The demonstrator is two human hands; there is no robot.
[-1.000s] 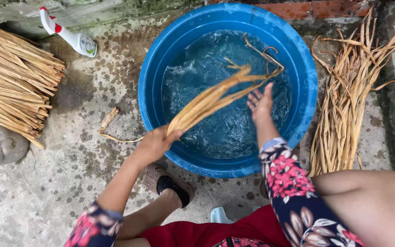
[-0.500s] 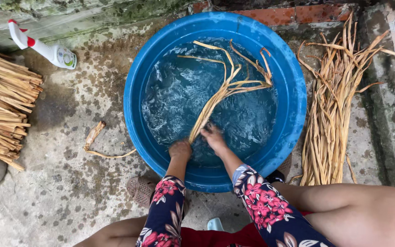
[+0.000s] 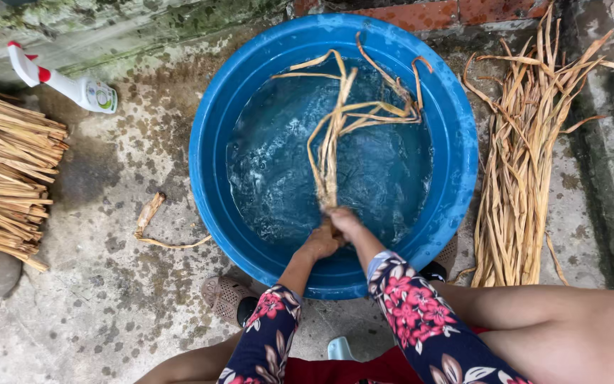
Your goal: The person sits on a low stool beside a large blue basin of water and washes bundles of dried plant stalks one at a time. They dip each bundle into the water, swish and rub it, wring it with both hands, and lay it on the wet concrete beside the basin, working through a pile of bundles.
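1. Blue plastic basin sits at screen centre, part-filled with foamy water; the near rim lies at 6 o'clock, just ahead of the knees.
2. Bundle of dried leaf strips stands in the water, butt end at the 6 o'clock side, loose tips fanning toward 12 and 1 o'clock.
3. Left hand and right hand touch each other at the butt end; fingers of both are curled tight around the strips, pressed together, not spread.
4. Progress, as a judgement: one bundle is wet and being worked. A pile of strips at 3 o'clock and a neater stack at 9 o'clock lie on the concrete; which of them is already soaked cannot be told.
5. One stray strip lies at 8 o'clock beside the basin; a spray bottle lies at 10 o'clock.
6. Change from half a second ago: the hands have closed together on the butt end, and the bundle has swung from a 1 o'clock slant to nearly 12 o'clock.
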